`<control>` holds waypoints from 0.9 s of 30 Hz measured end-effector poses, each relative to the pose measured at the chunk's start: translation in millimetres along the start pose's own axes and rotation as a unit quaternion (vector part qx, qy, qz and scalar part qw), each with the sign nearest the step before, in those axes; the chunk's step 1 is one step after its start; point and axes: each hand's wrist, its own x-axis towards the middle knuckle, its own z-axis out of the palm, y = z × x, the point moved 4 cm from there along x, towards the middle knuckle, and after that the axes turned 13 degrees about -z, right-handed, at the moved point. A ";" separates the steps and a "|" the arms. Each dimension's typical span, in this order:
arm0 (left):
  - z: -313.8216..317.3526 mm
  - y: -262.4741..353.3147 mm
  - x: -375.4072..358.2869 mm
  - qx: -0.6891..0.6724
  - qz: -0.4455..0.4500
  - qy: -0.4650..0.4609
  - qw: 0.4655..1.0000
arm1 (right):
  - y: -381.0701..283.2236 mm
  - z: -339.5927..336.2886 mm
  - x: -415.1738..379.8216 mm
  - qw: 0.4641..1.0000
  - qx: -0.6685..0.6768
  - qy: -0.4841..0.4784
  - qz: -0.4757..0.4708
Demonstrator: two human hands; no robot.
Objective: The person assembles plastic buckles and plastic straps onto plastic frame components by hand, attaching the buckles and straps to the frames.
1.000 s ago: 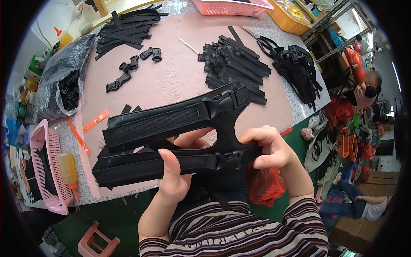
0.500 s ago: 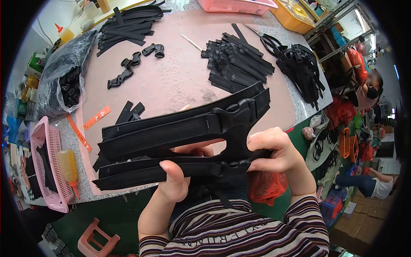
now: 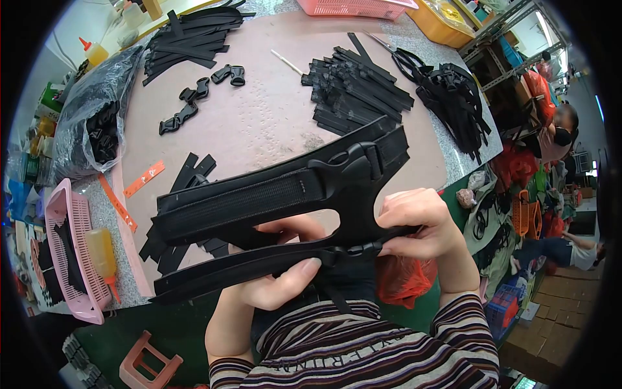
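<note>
I hold a black strap assembly (image 3: 272, 194) up in front of my chest, over the near edge of the pink work mat (image 3: 259, 123). My left hand (image 3: 275, 285) is curled around the lower strap (image 3: 240, 269), fingers wrapped over its front and the thumb lying along its lower edge, closed firmly on the webbing. My right hand (image 3: 421, 223) pinches the right end of that same strap just beside the lower buckle (image 3: 359, 249), fingertips pressed together on it. The upper strap (image 3: 246, 201) runs tilted, rising to the right, and ends at the upper buckle (image 3: 353, 168); a black piece joins the two buckles. On the mat behind lie a pile of cut black strips (image 3: 359, 91), a tangle of buckled straps (image 3: 453, 104) at the right edge with scissors (image 3: 405, 61) beside it, a few loose buckles (image 3: 194, 100) and another heap of long strips (image 3: 188, 42) at the far left. A plastic bag of black parts (image 3: 97, 117) sits left of the mat, with a pink basket (image 3: 68, 253) and a glue bottle (image 3: 103, 256) nearer me. A person (image 3: 560, 136) sits well apart on the right.
</note>
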 end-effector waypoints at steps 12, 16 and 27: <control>-2.9 -4.2 -7.4 0.051 0.000 0.049 0.998 | 2.4 3.3 -1.1 1.000 0.006 -0.004 0.029; -2.7 0.0 -8.3 0.032 -0.004 0.045 0.998 | 4.5 2.3 -2.6 0.998 0.037 -0.001 0.049; -2.6 -4.3 -15.3 0.012 -0.031 0.057 0.998 | 11.9 7.4 -6.4 0.967 0.204 0.019 0.149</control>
